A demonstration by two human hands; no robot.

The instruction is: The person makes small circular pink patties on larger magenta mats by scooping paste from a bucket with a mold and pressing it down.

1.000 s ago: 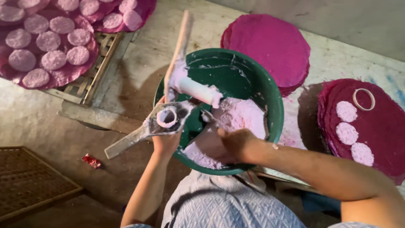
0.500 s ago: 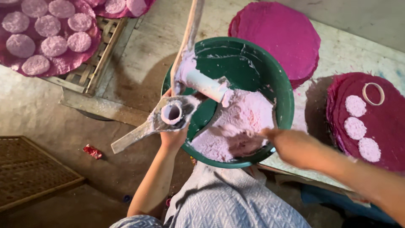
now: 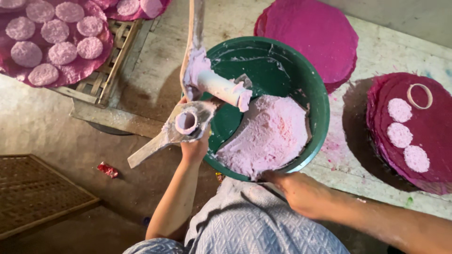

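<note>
Now left hand (image 3: 194, 146) raised gripping mould (image 3: 184, 123), right hand (image 3: 301, 193) lowered

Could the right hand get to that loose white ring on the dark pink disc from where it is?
Probably yes: the right hand rests at the green bowl's near rim, holding nothing, with nothing between it and the ring.

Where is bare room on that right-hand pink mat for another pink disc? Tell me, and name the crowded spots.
The right mat is bare right of its three discs and below the ring. The upper stack of mats is bare on top. The left mat is packed with discs. The left hand holds the press; the right hand touches the basin.
</note>
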